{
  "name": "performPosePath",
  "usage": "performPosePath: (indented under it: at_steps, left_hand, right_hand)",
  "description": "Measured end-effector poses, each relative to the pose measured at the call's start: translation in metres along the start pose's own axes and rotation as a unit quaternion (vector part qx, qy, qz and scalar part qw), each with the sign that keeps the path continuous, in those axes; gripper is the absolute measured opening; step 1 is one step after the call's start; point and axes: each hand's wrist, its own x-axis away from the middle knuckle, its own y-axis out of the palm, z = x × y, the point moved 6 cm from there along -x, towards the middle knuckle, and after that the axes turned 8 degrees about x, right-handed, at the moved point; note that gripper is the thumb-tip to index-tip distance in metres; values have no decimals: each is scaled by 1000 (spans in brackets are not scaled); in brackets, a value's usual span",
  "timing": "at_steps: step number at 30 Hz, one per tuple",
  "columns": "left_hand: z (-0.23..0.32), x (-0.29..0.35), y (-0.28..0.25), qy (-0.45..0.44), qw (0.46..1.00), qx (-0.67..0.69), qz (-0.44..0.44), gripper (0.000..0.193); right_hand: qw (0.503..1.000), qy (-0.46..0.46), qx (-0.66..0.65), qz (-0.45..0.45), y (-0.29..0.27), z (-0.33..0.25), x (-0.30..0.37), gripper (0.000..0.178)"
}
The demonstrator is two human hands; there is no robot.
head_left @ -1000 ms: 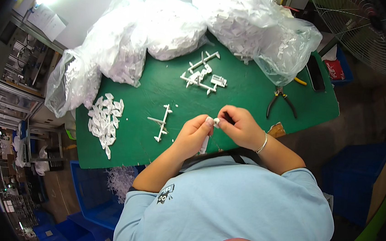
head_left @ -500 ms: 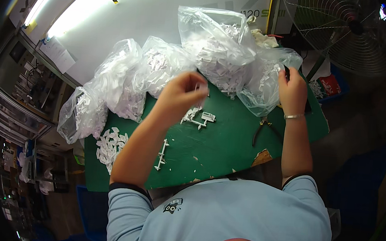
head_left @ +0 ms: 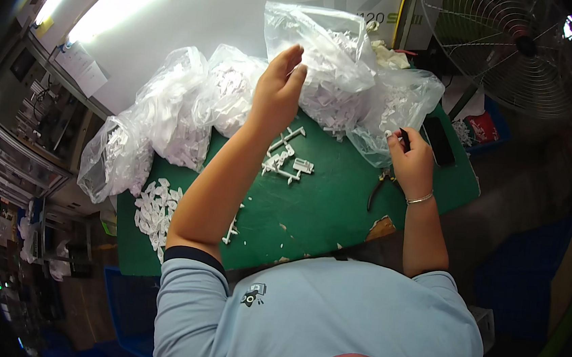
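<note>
The left hand (head_left: 277, 95) is hovering unclenched near a plastic bag (head_left: 337, 81); the right hand (head_left: 413, 166) is gripping a slim black tool (head_left: 405, 140).

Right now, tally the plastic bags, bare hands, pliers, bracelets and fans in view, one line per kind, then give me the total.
Clear plastic bags: 5
Bare hands, left hand and right hand: 2
Pliers, partly hidden: 1
Bracelet: 1
Fan: 1
Total: 10
</note>
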Motion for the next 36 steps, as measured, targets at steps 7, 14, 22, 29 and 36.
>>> performPosePath:
  at_steps: [7, 14, 22, 29, 36]
  left_hand:
    - [13, 166, -106, 44, 915, -395, 73, 25]
    - [-11, 272, -160, -180, 802, -550, 151, 28]
    - [-27, 283, -96, -273, 939, -205, -38, 32]
    - [-44, 261, -112, -224, 970, -25, 89, 28]
    - [-45, 216, -78, -146, 957, 238, 74, 33]
  right_hand:
    - [982, -64, -4, -177, 47, -40, 32, 23]
    - [947, -153, 19, -282, 154, -85, 58, 28]
    - [948, -142, -29, -282, 206, -100, 56, 24]
    - [764, 176, -484, -388, 166, -97, 42, 18]
    - [495, 218, -690, -482, 171, -119, 90, 17]
